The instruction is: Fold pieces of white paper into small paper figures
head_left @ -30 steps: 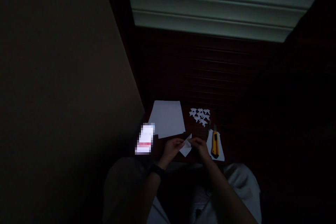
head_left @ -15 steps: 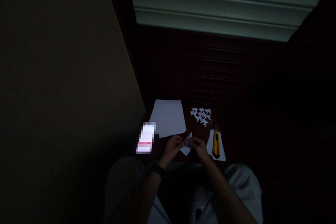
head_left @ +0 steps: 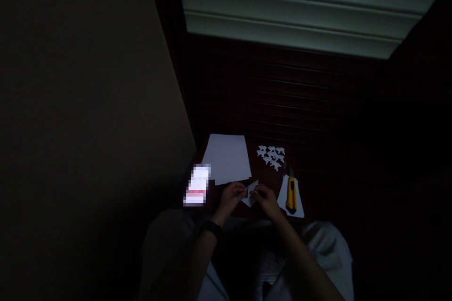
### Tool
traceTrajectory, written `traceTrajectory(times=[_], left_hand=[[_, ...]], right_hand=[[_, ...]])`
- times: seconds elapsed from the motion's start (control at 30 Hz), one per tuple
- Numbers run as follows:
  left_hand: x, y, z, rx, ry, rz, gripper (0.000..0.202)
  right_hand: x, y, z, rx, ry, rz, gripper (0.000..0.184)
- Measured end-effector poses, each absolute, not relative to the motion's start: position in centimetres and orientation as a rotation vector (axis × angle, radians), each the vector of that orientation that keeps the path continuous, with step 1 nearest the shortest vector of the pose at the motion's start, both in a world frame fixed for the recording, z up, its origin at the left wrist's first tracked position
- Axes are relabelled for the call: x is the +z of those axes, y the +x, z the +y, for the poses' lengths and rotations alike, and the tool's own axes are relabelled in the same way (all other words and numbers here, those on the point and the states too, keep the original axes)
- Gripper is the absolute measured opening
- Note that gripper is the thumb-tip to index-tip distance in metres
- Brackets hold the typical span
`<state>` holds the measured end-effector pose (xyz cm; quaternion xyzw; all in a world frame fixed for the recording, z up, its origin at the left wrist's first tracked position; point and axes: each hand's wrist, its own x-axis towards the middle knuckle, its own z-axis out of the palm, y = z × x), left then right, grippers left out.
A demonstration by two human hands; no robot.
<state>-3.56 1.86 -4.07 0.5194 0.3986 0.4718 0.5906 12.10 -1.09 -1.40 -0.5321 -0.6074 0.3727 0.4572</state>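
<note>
Between my hands is a small folded piece of white paper (head_left: 250,200), above the near part of a dark table. My left hand (head_left: 233,194) pinches its left side with thumb and fingers. From the right, my right hand (head_left: 265,197) grips the other side, fingertips on the paper. Fine creases are too dim to make out. Close to my right hand lies a yellow and black utility knife (head_left: 291,195) on small white paper sheets (head_left: 299,206). Beyond my hands sits a cluster of small folded white paper figures (head_left: 271,156).
A stack of larger white paper sheets (head_left: 228,157) lies at the back left of the table. A lit phone (head_left: 197,185), its screen blurred, is at the left edge. A dark slim object (head_left: 284,169) rests behind the knife. A wall (head_left: 106,103) rises on the left.
My fingers have shifted on the folded paper, and its near point looks changed in shape. My hands stay in nearly the same place; the view has moved slightly.
</note>
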Motion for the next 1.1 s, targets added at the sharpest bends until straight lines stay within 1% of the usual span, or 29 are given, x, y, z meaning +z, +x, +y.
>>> traceTrajectory(times=[0.27,0.4,0.53,0.67,0.77,0.93,1.0,1.1], left_hand=[[-3.3,-3.7,1.4,1.040,1.094,0.938,0.024],[-2.8,-3.9,1.2,1.016,1.007,0.876,0.032],[-2.9,-3.7,1.4,1.007,1.060,0.873,0.039],[-3.3,-3.4,1.6,1.018,1.142,0.845,0.038],[-3.3,-3.5,1.5,1.019,1.157,0.846,0.038],[-3.3,-3.9,1.6,1.010,1.180,0.937,0.050],[-3.3,-3.9,1.6,1.023,1.201,0.931,0.047],[-3.4,-3.7,1.7,1.032,1.209,0.891,0.038]], right_hand=[[-1.5,11.1,-1.0,0.864,-1.339,-1.480,0.011],[-1.1,11.0,-1.2,0.879,-1.334,-1.473,0.018],[-1.0,11.1,-1.2,0.925,-1.320,-1.463,0.024],[-1.2,11.2,-1.3,0.969,-1.310,-1.446,0.029],[-1.1,11.1,-1.4,0.958,-1.313,-1.456,0.029],[-1.2,11.1,-1.4,0.932,-1.295,-1.510,0.026],[-1.4,11.2,-1.3,0.919,-1.292,-1.520,0.026],[-1.9,11.3,-1.2,0.907,-1.291,-1.514,0.027]])
